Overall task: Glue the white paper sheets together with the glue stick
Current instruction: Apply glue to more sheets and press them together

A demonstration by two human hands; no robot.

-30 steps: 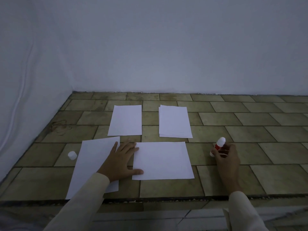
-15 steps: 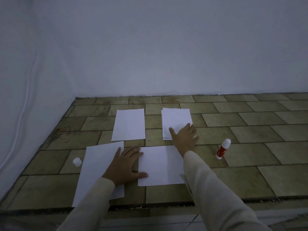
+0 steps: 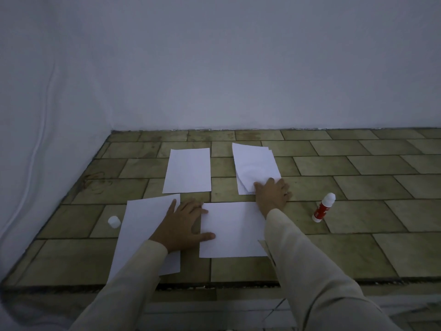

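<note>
The right hand [image 3: 272, 195] rests with fingers spread and flat on the near edge of the paper stack [image 3: 255, 163]. The top sheet buckles just beyond the fingertips, and the stack's long axis runs away from them. The left hand [image 3: 183, 223], fingers apart and flat, presses the left sheet [image 3: 140, 225], its thumb touching the centre sheet [image 3: 233, 230], which lies wrist-ward of the right fingers. The glue stick [image 3: 324, 207] stands apart, rightward of the right fingers, so the right hand is nearer.
</note>
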